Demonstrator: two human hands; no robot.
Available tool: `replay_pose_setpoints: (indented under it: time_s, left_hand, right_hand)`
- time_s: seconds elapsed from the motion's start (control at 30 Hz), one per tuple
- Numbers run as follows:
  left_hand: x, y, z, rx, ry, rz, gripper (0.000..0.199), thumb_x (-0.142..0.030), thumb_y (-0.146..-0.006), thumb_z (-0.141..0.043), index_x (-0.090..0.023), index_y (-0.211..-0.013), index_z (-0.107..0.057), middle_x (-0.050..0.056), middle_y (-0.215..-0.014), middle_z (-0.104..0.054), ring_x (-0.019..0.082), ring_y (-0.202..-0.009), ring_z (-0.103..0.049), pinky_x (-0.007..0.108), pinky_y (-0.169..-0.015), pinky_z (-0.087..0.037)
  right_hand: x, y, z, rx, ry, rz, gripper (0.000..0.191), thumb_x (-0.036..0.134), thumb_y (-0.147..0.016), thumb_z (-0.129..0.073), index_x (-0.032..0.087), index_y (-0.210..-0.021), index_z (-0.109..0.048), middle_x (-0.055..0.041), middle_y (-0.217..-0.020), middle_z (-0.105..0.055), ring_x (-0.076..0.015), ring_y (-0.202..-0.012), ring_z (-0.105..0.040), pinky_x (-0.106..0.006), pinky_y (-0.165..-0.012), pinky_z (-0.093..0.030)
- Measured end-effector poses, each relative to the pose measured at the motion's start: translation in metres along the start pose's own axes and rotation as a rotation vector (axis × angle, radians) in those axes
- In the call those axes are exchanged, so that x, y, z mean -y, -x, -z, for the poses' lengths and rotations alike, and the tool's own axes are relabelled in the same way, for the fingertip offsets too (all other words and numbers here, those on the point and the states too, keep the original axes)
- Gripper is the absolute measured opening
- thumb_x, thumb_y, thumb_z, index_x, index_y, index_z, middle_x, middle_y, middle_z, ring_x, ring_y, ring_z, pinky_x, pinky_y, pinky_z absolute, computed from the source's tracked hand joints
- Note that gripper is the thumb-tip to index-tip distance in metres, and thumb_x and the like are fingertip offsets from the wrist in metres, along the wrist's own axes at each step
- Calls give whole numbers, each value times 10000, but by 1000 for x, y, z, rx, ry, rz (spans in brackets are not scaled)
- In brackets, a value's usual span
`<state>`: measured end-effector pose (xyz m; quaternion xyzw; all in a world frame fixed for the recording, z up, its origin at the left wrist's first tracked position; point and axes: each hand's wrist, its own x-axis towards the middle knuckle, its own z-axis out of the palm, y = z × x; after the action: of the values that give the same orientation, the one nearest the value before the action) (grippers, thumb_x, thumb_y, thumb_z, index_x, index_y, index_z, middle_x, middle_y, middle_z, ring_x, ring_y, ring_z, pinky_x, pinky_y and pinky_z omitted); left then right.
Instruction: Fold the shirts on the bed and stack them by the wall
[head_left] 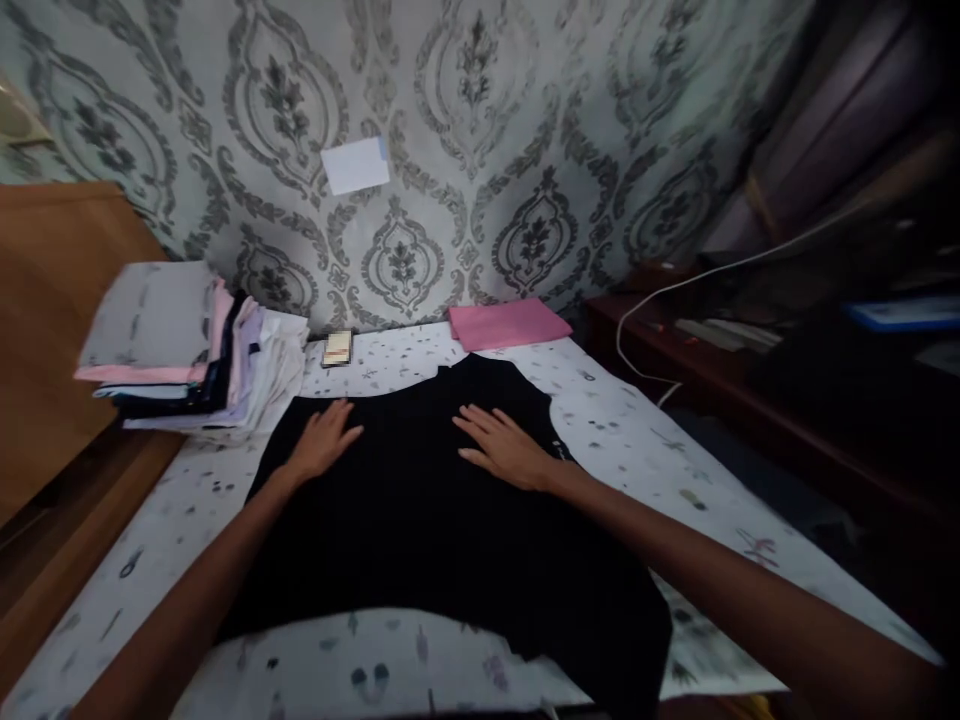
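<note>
On a printed white sheet (630, 420), mid-view, a black garment (420, 520) lies spread out w/ its neck end toward the wall (405, 250) and its near edge toward the wearer; one lower corner, on the R, hangs nearest the cam. L hand (322, 440) rests palm down on the garment's upper L part, fingers loosely fanned, grasp released. R hand (506, 447) does the same on the upper R part, fingers spread & pointing inward, also released, w/ a bare stretch of black cloth btwn the two. Small white marks show on the garment's R edge, just beside the R wrist.

Far L, a stack of folded clothes (165, 340) sits on the sheet, grey piece on top, pink, dark, lilac & white layers under, near a wooden panel (60, 320). Just R of the stack, a small pale card (337, 348), its face pixelated. Farther R, by the wall, a folded pink cloth (510, 323), just past the garment's neck end. White paper (356, 167) is up on the patterned wall.

R side is v. dark: prob. a reddish desk (720, 385) w/ misc. items, plus a white cable (652, 295) looping over it.
</note>
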<state>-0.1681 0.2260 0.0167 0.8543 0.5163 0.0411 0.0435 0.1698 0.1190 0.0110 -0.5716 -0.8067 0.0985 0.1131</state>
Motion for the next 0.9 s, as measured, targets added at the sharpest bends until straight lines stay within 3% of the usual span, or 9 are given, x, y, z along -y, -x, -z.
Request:
replay_pose_setpoints:
  time_s: [0.03, 0.1, 0.2, 0.3, 0.4, 0.5, 0.67, 0.77, 0.9]
  left_hand:
    - [22, -4, -2, -46, -28, 52, 591, -483, -1004, -307, -138, -1472, -410, 194, -1592, -375, 317, -1499, -307, 563, -1179, -300]
    - [59, -12, -8, -122, -56, 30, 601, -466, -988, -312, -97, -1450, -426, 209, -1558, -426, 308, -1465, -379, 508, -1174, -336]
    - [85, -25, -14, -178, -80, -73, 602, -447, -978, -313, -74, -1436, -432, 215, -1527, -463, 302, -1427, -433, 473, -1160, -363]
    - [83, -41, -5, -156, -110, -102, 585, -422, -980, -305, -79, -1437, -428, 214, -1502, -490, 313, -1376, -486, 488, -1132, -379]
    - [78, -57, 16, -64, -178, -76, 544, -425, -968, -322, -112, -1377, -495, 203, -1389, -587, 333, -1244, -583, 508, -1050, -428]
    - [80, -68, 36, 63, -196, -91, 523, -489, -939, -361, -141, -1264, -576, 167, -1190, -676, 322, -1108, -640, 437, -935, -485]
    - [96, -69, 54, 225, -68, -52, 410, -496, -876, -408, -205, -1082, -610, 64, -962, -704, 234, -895, -667, 312, -799, -489]
    - [98, -60, 57, 144, -101, -103, 363, -443, -856, -376, -206, -981, -621, 68, -969, -674, 235, -899, -646, 314, -812, -474]
    - [78, -32, 68, 61, -190, -121, 432, -428, -902, -243, -203, -969, -606, 88, -986, -656, 257, -915, -650, 329, -756, -469]
  right_hand:
    - [-15, 0, 1, -45, 48, -79, 569, 479, -998, -407, 202, -1492, -466, -143, -1590, -391, -306, -1489, -317, -560, -1194, -252]
    - [-40, 0, 9, -141, 143, -221, 472, 412, -994, -431, 198, -1387, -580, -153, -1505, -508, -327, -1419, -430, -558, -1154, -315]
    - [-62, -17, 33, -192, 185, -392, 357, 330, -995, -430, 181, -1184, -694, -152, -1291, -664, -309, -1222, -597, -472, -1032, -443]
    - [-76, -62, 54, -167, 104, -573, 333, 292, -992, -432, 162, -1151, -694, -148, -1205, -693, -281, -1123, -633, -374, -900, -491]
    - [-95, -110, 62, -109, 28, -634, 290, 332, -928, -585, 132, -1095, -710, -164, -1150, -705, -292, -1085, -642, -340, -848, -488]
    - [-113, -140, 63, -69, -82, -655, 267, 334, -800, -758, 131, -971, -728, -144, -1027, -718, -290, -1011, -649, -320, -810, -478]
    - [-122, -146, 67, -13, -304, -644, 194, 247, -732, -796, 147, -656, -649, -21, -637, -600, -177, -671, -579, -285, -646, -433]
    - [-115, -139, 71, -61, -405, -603, 204, 198, -704, -785, 159, -638, -596, 28, -595, -536, -128, -611, -511, -259, -603, -399]
    - [-102, -116, 79, -201, -497, -510, 143, 181, -758, -669, 175, -692, -543, 45, -637, -516, -115, -630, -500, -241, -598, -389]
